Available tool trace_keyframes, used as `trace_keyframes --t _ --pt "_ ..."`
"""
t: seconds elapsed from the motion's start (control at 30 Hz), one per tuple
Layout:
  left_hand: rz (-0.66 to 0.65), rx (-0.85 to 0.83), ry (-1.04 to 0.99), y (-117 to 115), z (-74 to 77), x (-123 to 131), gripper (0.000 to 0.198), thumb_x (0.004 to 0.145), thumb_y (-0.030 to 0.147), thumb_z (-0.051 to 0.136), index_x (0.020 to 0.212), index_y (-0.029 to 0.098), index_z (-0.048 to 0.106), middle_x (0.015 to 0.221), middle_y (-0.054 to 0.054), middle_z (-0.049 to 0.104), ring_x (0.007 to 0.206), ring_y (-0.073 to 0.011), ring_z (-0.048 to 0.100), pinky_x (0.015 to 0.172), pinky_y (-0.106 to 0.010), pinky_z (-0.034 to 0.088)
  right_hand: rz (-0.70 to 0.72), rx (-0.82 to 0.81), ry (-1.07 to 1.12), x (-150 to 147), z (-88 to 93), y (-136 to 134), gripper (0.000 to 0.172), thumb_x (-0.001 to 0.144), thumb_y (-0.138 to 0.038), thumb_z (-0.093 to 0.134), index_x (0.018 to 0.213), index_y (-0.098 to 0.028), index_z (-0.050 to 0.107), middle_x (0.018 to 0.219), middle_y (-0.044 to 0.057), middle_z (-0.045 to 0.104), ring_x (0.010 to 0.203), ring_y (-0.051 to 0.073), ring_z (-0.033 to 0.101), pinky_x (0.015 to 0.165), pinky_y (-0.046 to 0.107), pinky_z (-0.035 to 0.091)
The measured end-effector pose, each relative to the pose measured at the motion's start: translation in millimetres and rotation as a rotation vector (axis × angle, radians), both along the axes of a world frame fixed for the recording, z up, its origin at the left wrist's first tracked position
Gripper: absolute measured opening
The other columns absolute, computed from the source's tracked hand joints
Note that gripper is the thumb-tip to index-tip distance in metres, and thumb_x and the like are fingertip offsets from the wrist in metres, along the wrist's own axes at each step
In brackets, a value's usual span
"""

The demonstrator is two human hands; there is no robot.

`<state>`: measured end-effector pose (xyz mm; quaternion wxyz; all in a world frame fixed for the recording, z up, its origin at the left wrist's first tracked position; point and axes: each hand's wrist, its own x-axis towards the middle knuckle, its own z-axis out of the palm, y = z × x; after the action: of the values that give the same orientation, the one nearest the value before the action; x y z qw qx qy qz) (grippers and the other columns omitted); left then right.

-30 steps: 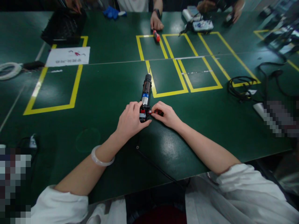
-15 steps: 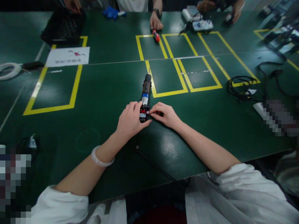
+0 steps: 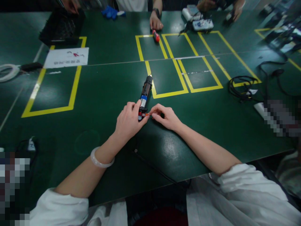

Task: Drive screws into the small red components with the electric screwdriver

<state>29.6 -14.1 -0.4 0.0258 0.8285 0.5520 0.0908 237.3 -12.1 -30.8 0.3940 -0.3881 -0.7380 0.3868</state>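
An electric screwdriver [image 3: 144, 94] lies tilted on the green table, its inner parts exposed: a dark front end, a silver and blue motor section and red parts near the rear. My left hand [image 3: 129, 118] is closed around its rear end, with the thumb along the near side. Beside that end, my right hand [image 3: 166, 116] pinches at a small orange-red piece, perhaps a wire, too small to make out fully. My fingers partly cover the rear parts. Below my hands, a black cable [image 3: 155, 168] with a round metal end lies on the table.
Yellow tape frames [image 3: 170, 95] mark the table. Across it, a co-worker's hand [image 3: 156, 22] touches a red tool [image 3: 155, 36]. A black bin [image 3: 62, 28], a printed sheet [image 3: 67, 57], blue gloves [image 3: 109, 12] and a coiled cable [image 3: 242, 88] lie around.
The screwdriver has tilted slightly, its rear shifting left with my left hand. My right fingertips now pinch an orange-red piece at its rear.
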Motion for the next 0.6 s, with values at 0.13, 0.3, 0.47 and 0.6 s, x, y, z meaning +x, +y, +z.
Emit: trace_keyframes --t 0.13,0.3,0.47,0.6 --pt "-0.018 -0.015 0.047 3 5.0 -4 0.069 0.097 0.046 0.057 0.157 0.018 0.039 0.125 -0.018 0.054 0.108 -0.0327 0.058 0.082 -0.038 0.054 0.011 -0.003 -0.028 0 -0.6 0 0.010 0.095 -0.029 0.058 0.100 -0.020 0.061 0.094 0.002 0.074 0.077 0.014 0.065 0.072 0.026 0.050" --pt "0.035 -0.027 0.135 18 13.6 -23 0.066 0.098 0.048 0.054 0.158 0.026 0.039 0.128 -0.019 0.051 0.109 -0.0353 0.057 0.078 -0.040 0.054 -0.021 -0.009 -0.012 1 -1.7 2 0.012 0.096 -0.030 0.058 0.100 -0.019 0.061 0.093 0.004 0.072 0.075 0.013 0.062 0.070 0.026 0.049" --pt "0.246 -0.089 0.081 46 20.9 -71 0.067 0.097 0.056 0.052 0.156 0.025 0.042 0.131 -0.020 0.048 0.115 -0.0406 0.054 0.087 -0.049 0.052 -0.019 -0.024 -0.008 1 -2.4 3 0.013 0.096 -0.031 0.058 0.100 -0.018 0.062 0.090 0.004 0.071 0.075 0.014 0.062 0.070 0.027 0.049" --pt "0.415 -0.120 0.093 68 24.4 -130 0.074 0.097 0.061 0.045 0.157 0.018 0.038 0.138 -0.024 0.042 0.122 -0.0438 0.048 0.095 -0.058 0.047 -0.026 -0.037 -0.021 1 -2.8 3 0.013 0.095 -0.030 0.058 0.100 -0.019 0.062 0.088 0.002 0.070 0.074 0.013 0.061 0.070 0.026 0.048"
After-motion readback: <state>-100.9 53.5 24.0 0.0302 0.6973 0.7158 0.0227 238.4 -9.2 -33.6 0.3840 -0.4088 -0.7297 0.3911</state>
